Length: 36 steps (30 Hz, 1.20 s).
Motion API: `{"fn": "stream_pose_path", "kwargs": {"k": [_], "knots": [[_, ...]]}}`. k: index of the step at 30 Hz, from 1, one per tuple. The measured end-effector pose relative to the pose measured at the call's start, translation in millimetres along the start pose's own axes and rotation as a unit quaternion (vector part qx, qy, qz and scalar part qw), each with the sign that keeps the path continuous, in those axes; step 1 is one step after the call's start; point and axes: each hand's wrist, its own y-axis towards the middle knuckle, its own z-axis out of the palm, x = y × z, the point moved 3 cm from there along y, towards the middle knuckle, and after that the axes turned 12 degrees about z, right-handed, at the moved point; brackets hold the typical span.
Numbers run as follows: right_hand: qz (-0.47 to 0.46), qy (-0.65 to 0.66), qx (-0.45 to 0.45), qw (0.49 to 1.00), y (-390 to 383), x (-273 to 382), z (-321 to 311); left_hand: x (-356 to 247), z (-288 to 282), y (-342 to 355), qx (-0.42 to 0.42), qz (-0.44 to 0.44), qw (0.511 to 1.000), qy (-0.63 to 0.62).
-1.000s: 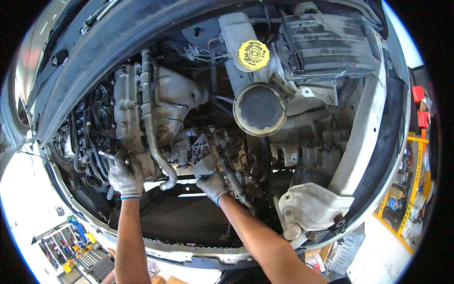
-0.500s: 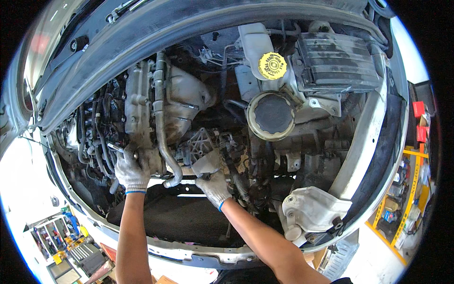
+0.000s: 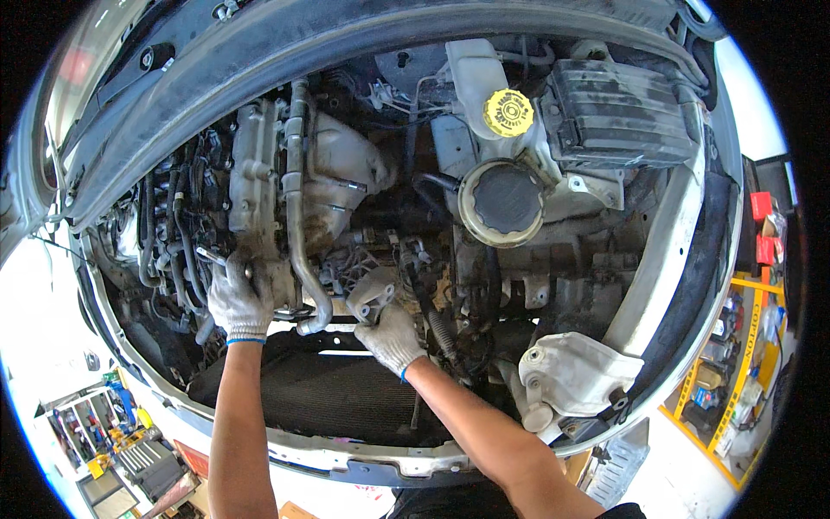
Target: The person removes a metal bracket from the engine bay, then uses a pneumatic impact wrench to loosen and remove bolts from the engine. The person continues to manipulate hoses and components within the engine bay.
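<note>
Both of my hands wear white knitted gloves with blue cuffs and reach into a car's engine bay. My left hand is closed beside the left part of the engine, around a silver metal tool whose rod-like end sticks out past the fingers; the rest of it is mostly hidden. In front of the engine, my right hand grips a grey metal bracket by its lower edge, with bolt holes showing. Left of the bracket runs a bent metal coolant pipe. A ribbed cast part lies just behind the bracket.
The radiator lies below my hands, behind the front crossmember. To the right are a reservoir with a yellow cap, a round black-capped part, a black ribbed box and a white plastic tank. Hoses and wiring crowd the left.
The bracket in my right hand has turned, so its holed side now shows. My left hand stays at nearly the same spot with the tool. The whole view has shifted slightly.
</note>
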Motion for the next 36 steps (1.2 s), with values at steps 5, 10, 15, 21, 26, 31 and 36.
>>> {"fn": "stream_pose_path", "kwargs": {"k": [5,10,15,21,26,31,36], "knots": [[-0.016,-0.013,-0.006,1.000,0,9,-6,3,3,0,0.016,-0.008,0.999,-0.033],[0.039,-0.120,0.078,0.989,4,21,-21,4,4,-2,0.020,-0.001,1.000,0.000],[0.131,-0.077,0.157,0.976,6,30,-33,5,5,-3,0.013,-0.011,1.000,-0.014],[0.125,-0.075,0.243,0.959,15,25,-32,4,7,-2,0.006,-0.001,1.000,-0.023],[0.128,0.063,0.212,0.967,26,10,-15,3,7,-1,-0.006,0.005,0.999,-0.043],[0.143,0.055,0.248,0.957,30,6,-9,4,7,-2,-0.007,0.012,0.999,-0.037],[0.056,-0.023,0.127,0.990,15,18,-2,7,8,-3,0.000,0.022,1.000,-0.016]]}}
